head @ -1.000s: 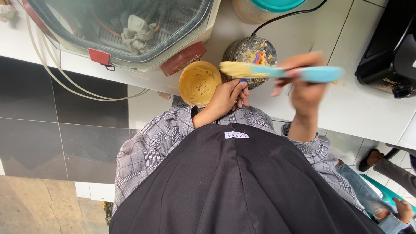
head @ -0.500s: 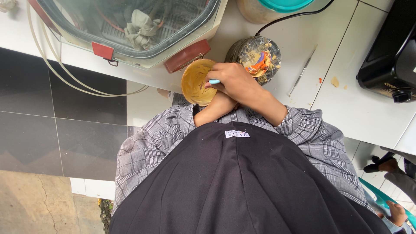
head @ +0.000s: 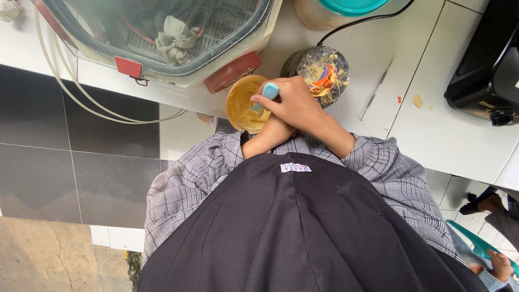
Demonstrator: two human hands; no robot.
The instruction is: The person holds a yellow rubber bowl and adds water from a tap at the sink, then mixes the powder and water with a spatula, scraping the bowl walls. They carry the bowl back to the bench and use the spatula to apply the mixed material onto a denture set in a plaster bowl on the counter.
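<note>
The right hand (head: 294, 103) has its fingers (head: 270, 105) clamped on the light-blue plastic handle of a brush (head: 268, 92), whose long axis slants down and left into the small round yellow bowl (head: 243, 103) at the near edge of the white tiled table (head: 459, 135). The left hand (head: 270, 135) lies just below the bowl, mostly hidden under the right; I cannot tell how its fingers stand. A clear round container of colourful scraps (head: 319, 70) stands just right of the bowl.
</note>
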